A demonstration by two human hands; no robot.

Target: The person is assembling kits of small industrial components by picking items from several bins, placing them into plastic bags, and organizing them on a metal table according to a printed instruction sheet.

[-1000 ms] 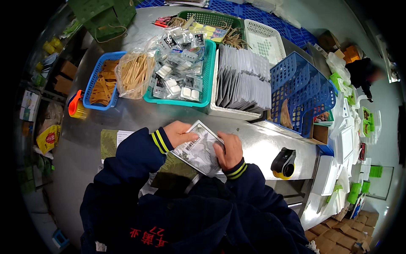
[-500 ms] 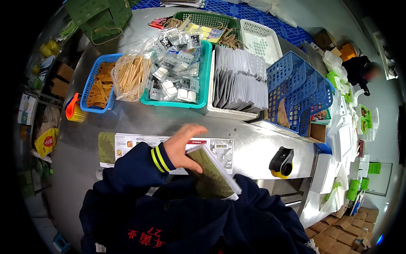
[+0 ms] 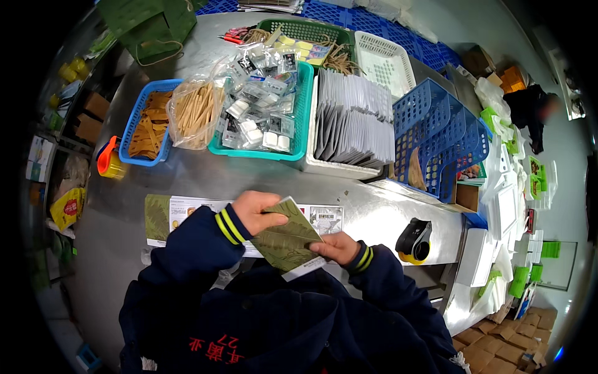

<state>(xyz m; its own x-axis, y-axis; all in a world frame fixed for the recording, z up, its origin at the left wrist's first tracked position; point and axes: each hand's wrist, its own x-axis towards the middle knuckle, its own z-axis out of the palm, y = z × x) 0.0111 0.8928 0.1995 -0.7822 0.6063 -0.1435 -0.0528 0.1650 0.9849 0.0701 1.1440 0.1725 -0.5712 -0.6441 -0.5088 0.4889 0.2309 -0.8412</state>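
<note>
A green patterned leaflet (image 3: 288,240), folded or stacked, is tilted between my hands just in front of my body. My left hand (image 3: 255,212) pinches its upper left part, thumb lying across the front. On its right edge my right hand (image 3: 337,247) grips it with the thumb on top and the fingers behind. Beneath and beyond it lies an unfolded printed sheet (image 3: 157,218) with a green end panel, flat on the steel table. My left hand and the held leaflet hide the sheet's middle.
Beyond the sheet stand a blue basket of brown strips (image 3: 169,146), a bag of wooden sticks (image 3: 194,115), a teal basket of packets (image 3: 308,103), a white box of folded papers (image 3: 311,161) and a blue rack (image 3: 436,103). A tape dispenser (image 3: 415,240) sits to the right.
My right hand has come into view and now grips the leaflet's right edge. The leaflet has moved up and left, its green face turned more toward me. My left hand has closed on its top.
</note>
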